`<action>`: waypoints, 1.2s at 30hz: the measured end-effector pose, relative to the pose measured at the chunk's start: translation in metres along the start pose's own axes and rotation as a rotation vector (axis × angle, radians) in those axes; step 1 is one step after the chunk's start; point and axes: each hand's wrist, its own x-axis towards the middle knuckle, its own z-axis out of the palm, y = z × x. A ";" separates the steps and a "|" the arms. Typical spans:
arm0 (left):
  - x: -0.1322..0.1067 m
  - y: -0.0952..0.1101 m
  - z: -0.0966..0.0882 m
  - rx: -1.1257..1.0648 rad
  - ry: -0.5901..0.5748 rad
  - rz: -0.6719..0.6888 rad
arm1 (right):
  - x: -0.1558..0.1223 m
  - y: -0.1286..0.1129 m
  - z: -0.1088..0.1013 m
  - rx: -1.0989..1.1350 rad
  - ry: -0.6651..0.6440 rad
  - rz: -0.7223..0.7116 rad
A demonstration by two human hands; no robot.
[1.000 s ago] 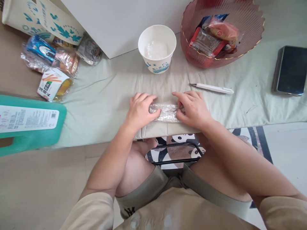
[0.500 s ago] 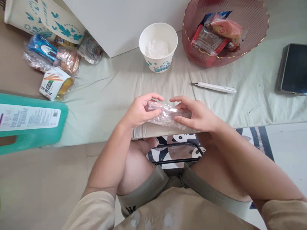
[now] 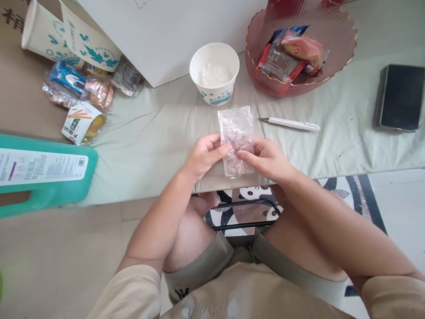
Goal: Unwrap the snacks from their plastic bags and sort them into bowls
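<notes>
A crinkled clear plastic bag (image 3: 236,126) stands lengthwise between my hands, close to the table's front edge. My left hand (image 3: 207,153) pinches its left side, thumb on top and fingers behind. On the opposite side my right hand (image 3: 265,157) grips it the same way. Whether anything lies inside the bag I cannot tell. Just beyond it is a white paper cup (image 3: 217,95) with blue print, and some clear, crumpled material (image 3: 214,74) rests in it. A white pen (image 3: 292,123) lies to the right of the bag.
A pink ribbed bowl (image 3: 305,86) with wrapped snacks stands at the back right, a dark phone-like device (image 3: 402,97) farther right. At left are wrapped snacks (image 3: 81,122), tipped paper cups (image 3: 89,42) and a green jug (image 3: 79,177). A white box (image 3: 166,40) stands behind.
The plastic bag has turned from lying sideways to pointing away from me and is now spread flatter. Both hands have closed on its sides. The view has shifted slightly.
</notes>
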 end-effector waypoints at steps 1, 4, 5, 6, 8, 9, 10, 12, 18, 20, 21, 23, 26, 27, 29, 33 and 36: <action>0.000 -0.002 0.003 0.065 0.020 0.024 | 0.001 0.001 0.001 -0.015 0.031 -0.007; 0.001 -0.006 0.005 0.195 0.074 0.080 | 0.002 0.003 0.001 0.003 0.065 -0.043; 0.002 -0.007 0.005 0.186 0.070 0.090 | 0.002 0.004 0.000 0.047 0.063 -0.050; 0.002 -0.008 0.004 0.153 0.057 0.099 | 0.003 0.005 0.000 0.105 0.053 -0.056; 0.004 -0.008 0.002 0.041 0.032 0.120 | 0.004 0.005 0.000 0.235 0.025 -0.080; 0.004 -0.008 0.002 -0.027 0.025 0.131 | 0.005 0.005 0.001 0.298 0.021 -0.099; 0.005 -0.007 0.003 -0.090 0.019 0.138 | 0.005 0.005 0.002 0.353 0.022 -0.115; 0.005 -0.005 0.004 -0.186 0.014 0.138 | 0.006 0.004 0.003 0.433 0.028 -0.114; 0.002 0.001 0.003 -0.142 0.021 0.168 | 0.009 0.001 0.001 0.518 0.050 -0.047; 0.002 0.001 0.003 -0.072 0.055 0.199 | 0.010 0.003 0.001 0.497 0.053 -0.046; 0.001 0.001 0.003 -0.029 0.079 0.205 | 0.010 0.004 0.001 0.459 0.056 -0.052; 0.002 0.000 0.005 0.036 0.107 0.168 | 0.010 0.007 0.002 0.336 0.076 -0.067; 0.003 0.001 0.012 0.035 0.090 0.087 | 0.010 0.011 0.006 0.159 0.156 -0.100; 0.003 0.001 0.015 0.027 0.090 0.082 | 0.010 0.012 0.006 0.135 0.193 -0.120; 0.005 0.001 0.019 0.019 0.120 0.103 | 0.012 0.013 0.007 0.133 0.244 -0.161; 0.005 -0.005 0.013 0.004 0.332 0.169 | 0.020 0.012 0.006 0.246 0.267 -0.220; 0.010 0.001 -0.010 0.041 0.562 0.260 | 0.028 0.008 0.002 0.297 0.294 -0.236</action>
